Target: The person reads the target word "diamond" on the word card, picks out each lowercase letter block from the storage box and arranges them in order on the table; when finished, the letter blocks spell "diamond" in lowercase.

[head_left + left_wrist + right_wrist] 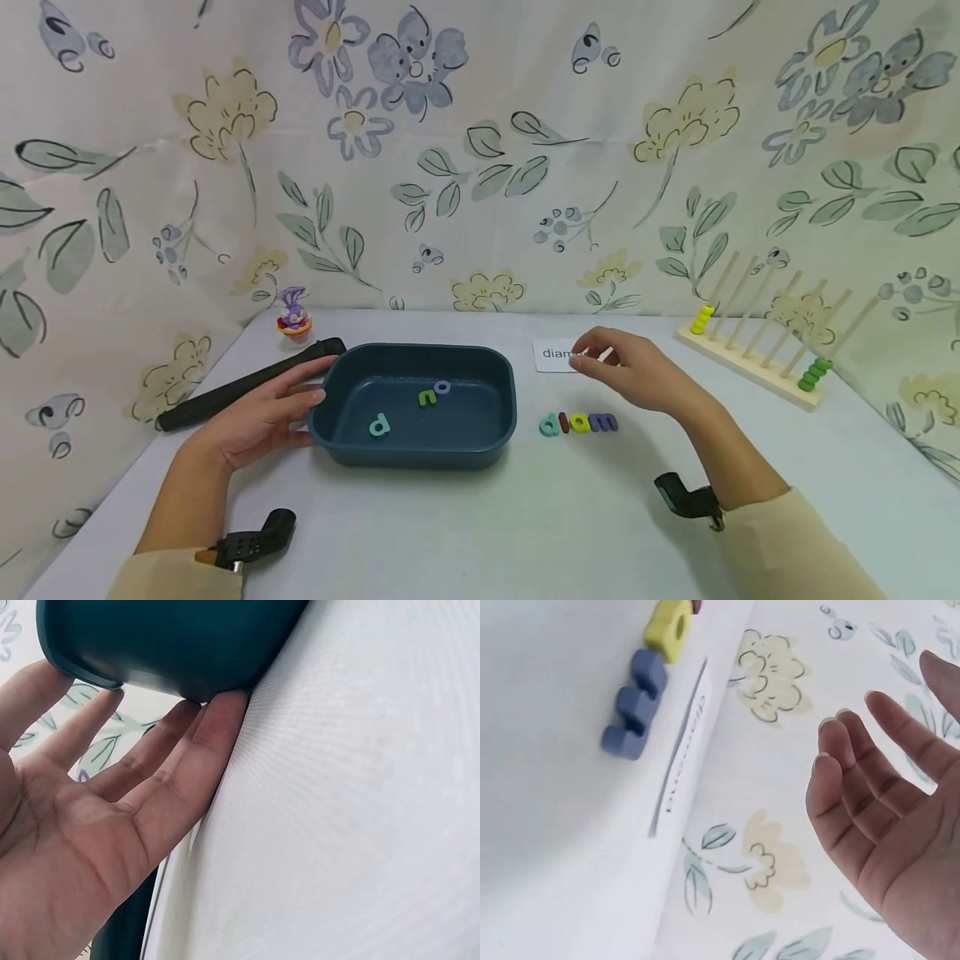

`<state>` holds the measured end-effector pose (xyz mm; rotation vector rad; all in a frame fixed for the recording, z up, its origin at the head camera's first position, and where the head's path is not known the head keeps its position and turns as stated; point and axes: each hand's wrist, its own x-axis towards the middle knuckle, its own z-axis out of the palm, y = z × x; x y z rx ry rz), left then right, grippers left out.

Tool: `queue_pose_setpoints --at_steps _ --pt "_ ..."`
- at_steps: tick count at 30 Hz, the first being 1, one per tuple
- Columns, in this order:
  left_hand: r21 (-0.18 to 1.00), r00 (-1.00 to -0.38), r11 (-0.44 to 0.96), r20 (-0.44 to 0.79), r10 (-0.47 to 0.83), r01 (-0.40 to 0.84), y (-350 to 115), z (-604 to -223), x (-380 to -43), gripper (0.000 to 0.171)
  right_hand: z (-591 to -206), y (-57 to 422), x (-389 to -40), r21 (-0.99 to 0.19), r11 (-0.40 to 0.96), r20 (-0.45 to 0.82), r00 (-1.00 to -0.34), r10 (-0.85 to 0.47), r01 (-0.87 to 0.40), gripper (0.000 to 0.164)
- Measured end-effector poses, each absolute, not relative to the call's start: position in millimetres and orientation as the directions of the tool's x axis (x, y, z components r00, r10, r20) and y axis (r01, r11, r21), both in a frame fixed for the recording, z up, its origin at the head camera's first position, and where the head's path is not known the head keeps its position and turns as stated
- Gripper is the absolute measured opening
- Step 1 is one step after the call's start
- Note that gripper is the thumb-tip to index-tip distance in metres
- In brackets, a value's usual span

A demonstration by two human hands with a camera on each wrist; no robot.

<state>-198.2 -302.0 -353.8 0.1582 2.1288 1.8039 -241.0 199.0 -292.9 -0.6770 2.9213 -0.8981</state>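
Observation:
The fingertips of my left hand (258, 414) touch the left wall of a dark teal tray (412, 457), with the palm apart from it in the left wrist view. Inside the tray lie a teal letter (379, 426), a green letter n (427, 398) and a light purple ring-shaped letter (442, 387). My right hand (633, 367) hovers above a white word card (552, 367), fingers loosely bent and holding nothing. It hides the end of the printed word in the head view. Nearer me, a teal letter d (549, 425), a dark red letter (564, 422), a yellow letter (580, 423) and a purple letter m (603, 422) form a row.
A long black object (247, 386) lies behind my left hand. Past it stands a small purple figurine (294, 315). At the right rear is a wooden peg rack (757, 365) with yellow and green beads. A floral cloth (480, 167) hangs behind the white table (450, 533).

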Motion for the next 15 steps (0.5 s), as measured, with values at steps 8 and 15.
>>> queue_pose_setpoints --at_steps 8,15 --pt "0.972 -0.936 0.19 -0.189 0.298 -0.135 -301.1 -353.0 -197.3 0.07 -275.2 182.7 -245.4 -0.546 0.718 0.116 -0.888 -0.446 -0.432 0.035" --pt "0.972 -0.935 0.186 -0.193 0.298 -0.141 -301.3 -353.2 -198.0 0.07 -262.8 169.7 -248.7 -0.541 0.713 0.112 -0.879 -0.463 -0.445 0.03"
